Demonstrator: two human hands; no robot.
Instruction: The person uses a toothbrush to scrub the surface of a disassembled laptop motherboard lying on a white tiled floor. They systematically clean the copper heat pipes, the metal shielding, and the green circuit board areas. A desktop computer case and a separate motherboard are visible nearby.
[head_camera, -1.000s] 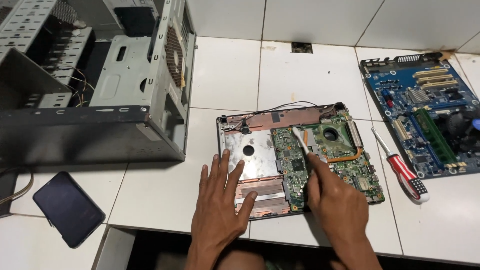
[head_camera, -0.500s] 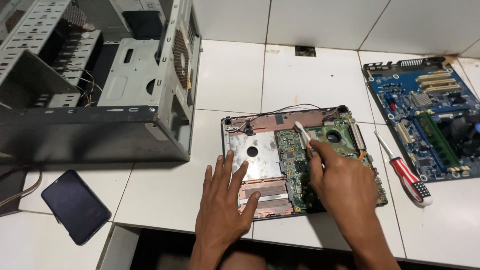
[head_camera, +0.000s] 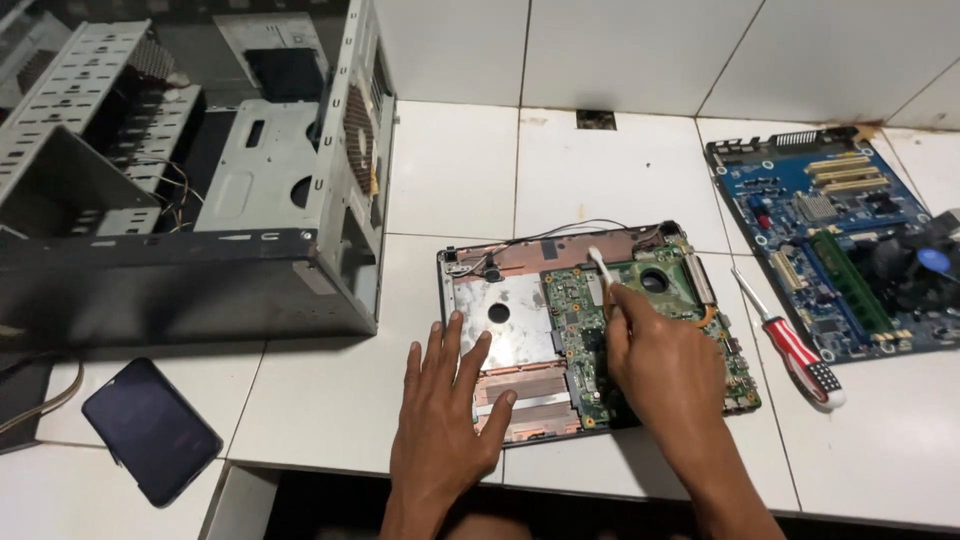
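Observation:
An opened laptop base (head_camera: 500, 318) lies on the white tiled floor with its green circuit board (head_camera: 575, 320) exposed. My left hand (head_camera: 440, 415) rests flat, fingers spread, on the base's lower left part. My right hand (head_camera: 665, 365) is over the board and grips a thin white brush-like tool (head_camera: 598, 265), whose tip points up toward the board's top edge near the round fan cutout (head_camera: 655, 282).
An empty grey computer case (head_camera: 200, 180) lies open at the left. A blue motherboard (head_camera: 850, 240) lies at the right, with a red-handled screwdriver (head_camera: 795, 345) beside the laptop. A dark phone (head_camera: 150, 430) lies at lower left.
The view has shifted slightly. My right hand has moved the white tool a little up and left across the board. My left hand stays flat on the base.

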